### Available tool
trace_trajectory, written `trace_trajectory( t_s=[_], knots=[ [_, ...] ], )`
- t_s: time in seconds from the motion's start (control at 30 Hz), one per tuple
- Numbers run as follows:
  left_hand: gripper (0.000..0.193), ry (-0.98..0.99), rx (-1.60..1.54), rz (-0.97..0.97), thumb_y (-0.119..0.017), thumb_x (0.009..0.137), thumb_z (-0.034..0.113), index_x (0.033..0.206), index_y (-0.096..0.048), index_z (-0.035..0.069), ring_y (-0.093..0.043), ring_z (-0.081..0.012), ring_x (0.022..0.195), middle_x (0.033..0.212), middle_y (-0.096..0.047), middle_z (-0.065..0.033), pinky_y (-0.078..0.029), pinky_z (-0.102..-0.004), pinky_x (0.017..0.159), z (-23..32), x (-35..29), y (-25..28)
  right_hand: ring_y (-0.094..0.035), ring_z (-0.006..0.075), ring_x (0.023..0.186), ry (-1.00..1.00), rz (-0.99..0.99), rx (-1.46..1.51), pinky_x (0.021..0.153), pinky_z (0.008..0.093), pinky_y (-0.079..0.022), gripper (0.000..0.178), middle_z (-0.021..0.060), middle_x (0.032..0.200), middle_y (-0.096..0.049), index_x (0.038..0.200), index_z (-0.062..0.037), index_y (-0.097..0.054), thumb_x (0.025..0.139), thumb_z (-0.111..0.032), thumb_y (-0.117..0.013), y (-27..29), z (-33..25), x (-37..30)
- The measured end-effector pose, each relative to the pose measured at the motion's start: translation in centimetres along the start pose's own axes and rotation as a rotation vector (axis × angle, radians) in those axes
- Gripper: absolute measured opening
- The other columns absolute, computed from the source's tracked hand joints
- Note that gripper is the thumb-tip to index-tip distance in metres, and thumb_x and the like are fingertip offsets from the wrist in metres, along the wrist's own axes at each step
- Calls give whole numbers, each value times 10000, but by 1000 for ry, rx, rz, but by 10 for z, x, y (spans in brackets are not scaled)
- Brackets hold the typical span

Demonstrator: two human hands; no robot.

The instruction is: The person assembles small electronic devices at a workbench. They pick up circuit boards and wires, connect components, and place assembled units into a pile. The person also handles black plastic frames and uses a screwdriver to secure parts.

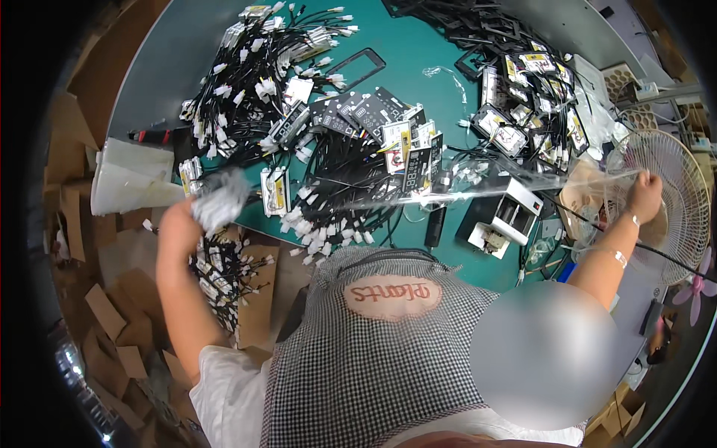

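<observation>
At the left, my left hand (pixel 179 230) is closed on a blurred, crumpled grey-white bundle (pixel 221 200), whose contents I cannot make out. My right hand (pixel 645 197) is out to the far right, fingers pinched on the end of a long strip of clear plastic film (pixel 463 196). Pulled taut, the film crosses above the bench toward the left hand; its left end is blurred. Under it lies a heap of black cables with white connectors (pixel 328 201), with display circuit boards (pixel 377 112) on top.
Another cable pile (pixel 239 82) covers the back left of the green bench mat (pixel 418 60). Black frames and modules (pixel 523 104) crowd the back right. A white box-shaped device (pixel 511 213) sits before my right arm, near a caged fan (pixel 691 194). Cardboard boxes (pixel 112 321) lie at lower left.
</observation>
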State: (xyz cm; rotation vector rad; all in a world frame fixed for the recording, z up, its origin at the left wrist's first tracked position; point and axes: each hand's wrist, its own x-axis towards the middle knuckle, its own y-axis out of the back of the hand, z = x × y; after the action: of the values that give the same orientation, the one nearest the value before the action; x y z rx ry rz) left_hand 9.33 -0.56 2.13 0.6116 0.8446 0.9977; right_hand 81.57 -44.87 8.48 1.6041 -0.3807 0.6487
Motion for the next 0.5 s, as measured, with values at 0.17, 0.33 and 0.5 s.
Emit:
trace_trajectory(
  t_s=[0.17,0.33,0.5],
  knots=[
    [264,308,-734,67,-546,836,145,1051,-671,57,-621,-186,722,887,-678,-132,-486,-313,666,-107,12,57,-625,357,901,-87,9,-42,773,446,-472,418,162,946,-666,992,-99,-641,777,-443,-540,-15,62,23],
    [224,383,311,242,-583,854,209,1020,-644,73,-567,-137,611,749,-612,-70,-465,-305,581,-152,-8,108,-621,345,922,-177,-171,-160,801,419,-468,458,145,995,-664,1007,-108,-655,762,-478,-543,-21,125,45],
    [229,492,-392,209,-620,866,299,973,-581,100,-366,-80,483,590,-399,51,-376,-253,491,-82,-15,85,-638,277,840,95,-50,250,760,338,-470,342,115,925,-674,979,-63,-648,817,-355,-575,-13,64,23]
  ],
)
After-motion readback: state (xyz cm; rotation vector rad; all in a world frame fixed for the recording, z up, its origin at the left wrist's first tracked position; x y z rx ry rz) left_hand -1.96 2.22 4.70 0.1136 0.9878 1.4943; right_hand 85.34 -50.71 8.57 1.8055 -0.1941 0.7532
